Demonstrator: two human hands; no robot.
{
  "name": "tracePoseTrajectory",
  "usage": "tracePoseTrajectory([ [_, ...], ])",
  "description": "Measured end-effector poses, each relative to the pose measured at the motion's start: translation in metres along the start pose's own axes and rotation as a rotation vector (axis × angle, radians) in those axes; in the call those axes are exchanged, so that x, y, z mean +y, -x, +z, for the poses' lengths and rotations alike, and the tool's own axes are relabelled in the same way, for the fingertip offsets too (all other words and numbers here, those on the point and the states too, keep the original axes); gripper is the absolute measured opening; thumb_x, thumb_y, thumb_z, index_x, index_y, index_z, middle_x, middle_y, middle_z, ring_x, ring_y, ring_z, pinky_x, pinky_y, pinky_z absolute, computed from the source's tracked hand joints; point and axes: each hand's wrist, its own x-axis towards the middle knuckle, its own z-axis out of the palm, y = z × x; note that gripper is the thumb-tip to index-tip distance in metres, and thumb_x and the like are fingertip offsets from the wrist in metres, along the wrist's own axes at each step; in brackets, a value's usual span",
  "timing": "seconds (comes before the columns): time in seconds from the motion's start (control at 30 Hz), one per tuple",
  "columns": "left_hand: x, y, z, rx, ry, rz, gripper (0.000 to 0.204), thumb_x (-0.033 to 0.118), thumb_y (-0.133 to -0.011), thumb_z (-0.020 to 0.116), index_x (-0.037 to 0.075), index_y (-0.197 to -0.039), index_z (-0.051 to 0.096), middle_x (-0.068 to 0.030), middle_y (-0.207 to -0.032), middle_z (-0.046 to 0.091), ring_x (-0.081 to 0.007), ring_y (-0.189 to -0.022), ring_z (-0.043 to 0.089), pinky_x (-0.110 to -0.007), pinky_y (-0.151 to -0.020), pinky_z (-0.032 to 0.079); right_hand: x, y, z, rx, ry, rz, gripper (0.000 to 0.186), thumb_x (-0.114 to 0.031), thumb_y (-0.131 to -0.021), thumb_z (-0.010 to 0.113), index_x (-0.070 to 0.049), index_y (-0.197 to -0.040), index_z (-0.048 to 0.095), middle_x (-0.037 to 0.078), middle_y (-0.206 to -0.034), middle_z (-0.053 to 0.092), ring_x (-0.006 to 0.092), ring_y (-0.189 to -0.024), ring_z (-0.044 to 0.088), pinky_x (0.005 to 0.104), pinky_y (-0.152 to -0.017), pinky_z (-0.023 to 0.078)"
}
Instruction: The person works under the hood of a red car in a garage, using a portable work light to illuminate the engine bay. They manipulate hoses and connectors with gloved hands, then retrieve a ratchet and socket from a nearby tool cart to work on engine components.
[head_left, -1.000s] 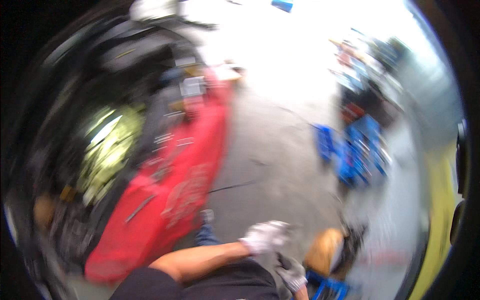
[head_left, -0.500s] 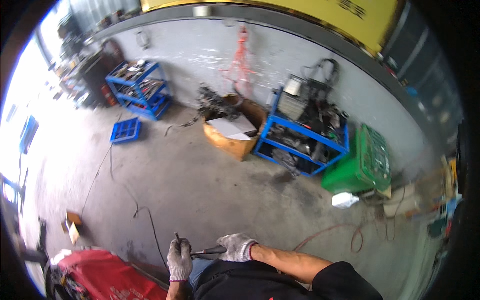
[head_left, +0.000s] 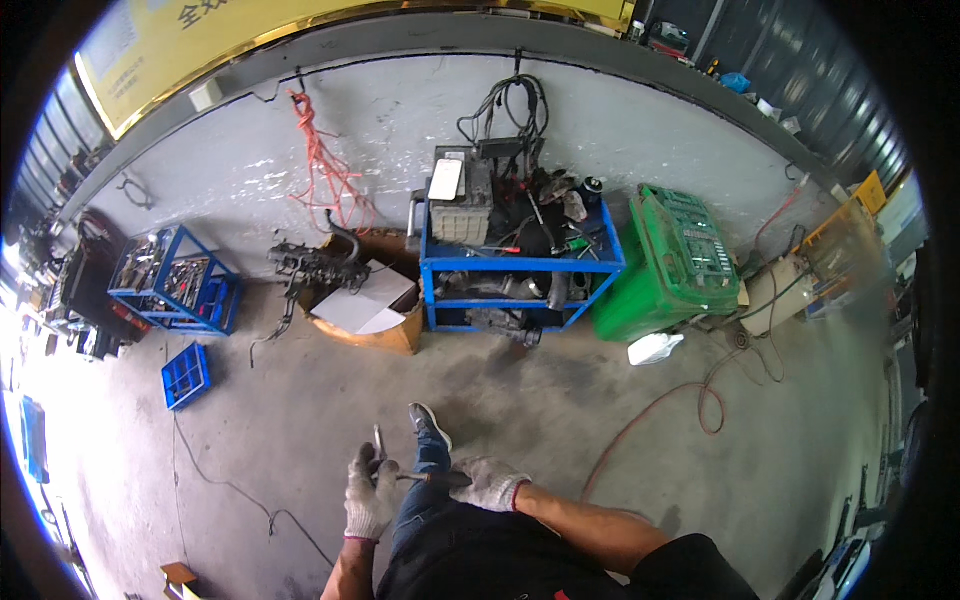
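Observation:
Both my hands are in light work gloves, held low in front of me. My left hand (head_left: pixel 370 498) is closed around a slim metal rod (head_left: pixel 379 440), whose shiny end sticks up past the fingers. My right hand (head_left: pixel 490 484) grips a dark-handled tool (head_left: pixel 455 479). The tool's metal shaft (head_left: pixel 412 475) runs leftward to the fingers of my left hand. Whether rod and shaft are joined there is hidden by the glove.
Along the wall stand a blue cart (head_left: pixel 525 266) loaded with parts, a green wheeled bin (head_left: pixel 625 290), a cardboard box (head_left: pixel 385 337) and a smaller tool cart (head_left: pixel 165 300). On the floor lie a blue tray (head_left: pixel 186 377), a white container (head_left: pixel 655 349), a red hose (head_left: pixel 640 418) and a cable (head_left: pixel 235 488).
My view has swung right, so the carts, box and bin sit further left. The red cover at lower left has left the picture. One shoe now shows ahead. Both hands keep their holds.

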Motion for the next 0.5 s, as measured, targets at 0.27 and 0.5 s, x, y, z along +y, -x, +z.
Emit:
tracePoseTrajectory([
  [0.27, -0.018, -0.187, -0.01, -0.18, -0.422, -0.133, 0.056, 0.046, -0.094, 0.064, 0.003, -0.131, 0.064, -0.02, -0.127, 0.068, -0.0337, -0.115, 0.067, -0.042, -0.101, 0.051, 0.094, -0.087, -0.094, 0.238, -0.374, 0.655, 0.061, -0.056, -0.089, 0.068, -0.008, -0.127, 0.061, 0.019, -0.123, 0.068, 0.0371, -0.112, 0.065, 0.0446, -0.094, 0.05],
  [0.5, -0.07, -0.325, 0.003, -0.233, -0.274, -0.313, 0.046, 0.041, -0.093, 0.064, 0.003, -0.116, 0.072, -0.0169, -0.102, 0.075, -0.0286, -0.094, 0.072, -0.039, -0.083, 0.056, 0.188, -0.181, -0.216, 0.436, -0.265, 0.667, 0.065, -0.068, -0.094, 0.052, -0.011, -0.12, 0.07, 0.019, -0.116, 0.072, 0.0376, -0.111, 0.067, 0.0455, -0.093, 0.051],
])
